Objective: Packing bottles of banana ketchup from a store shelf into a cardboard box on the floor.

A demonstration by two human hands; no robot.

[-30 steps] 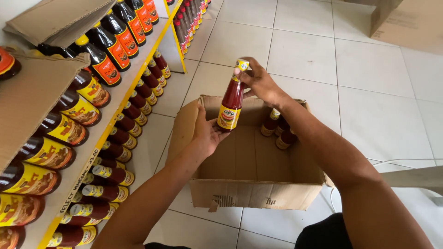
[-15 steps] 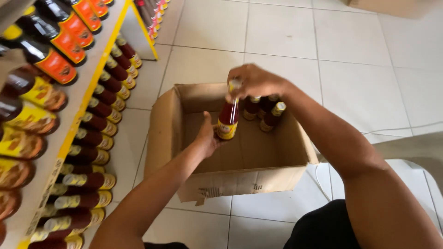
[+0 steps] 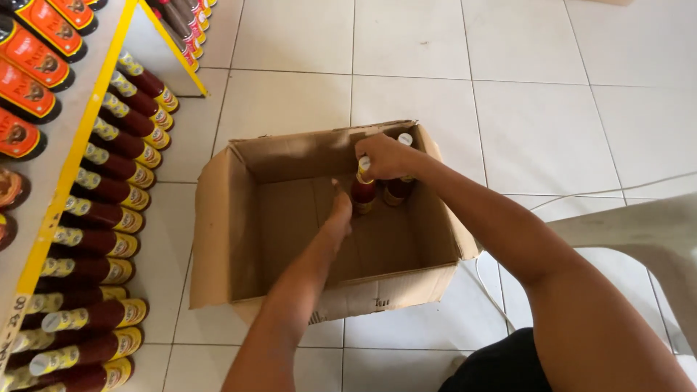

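Note:
An open cardboard box (image 3: pixel 218 239) stands on the tiled floor in front of me. Inside it, my right hand (image 3: pixel 385 156) grips the neck of a dark red sauce bottle (image 3: pixel 363 192) with a white cap and yellow label, held upright near the box's far right corner. My left hand (image 3: pixel 338 214) reaches into the box and rests against the lower side of the same bottle. Other bottles (image 3: pixel 398 190) stand in that corner, partly hidden behind my right hand.
A yellow-edged shelf unit (image 3: pixel 54 210) on the left carries rows of lying sauce bottles (image 3: pixel 109 218), with red-labelled dark bottles (image 3: pixel 29 87) above. A pale plastic chair (image 3: pixel 639 232) stands at the right. White floor tiles surround the box.
Both hands have lowered the bottle from above the box's rim down into the box, toward the far right corner beside the other bottles. The view has tilted down.

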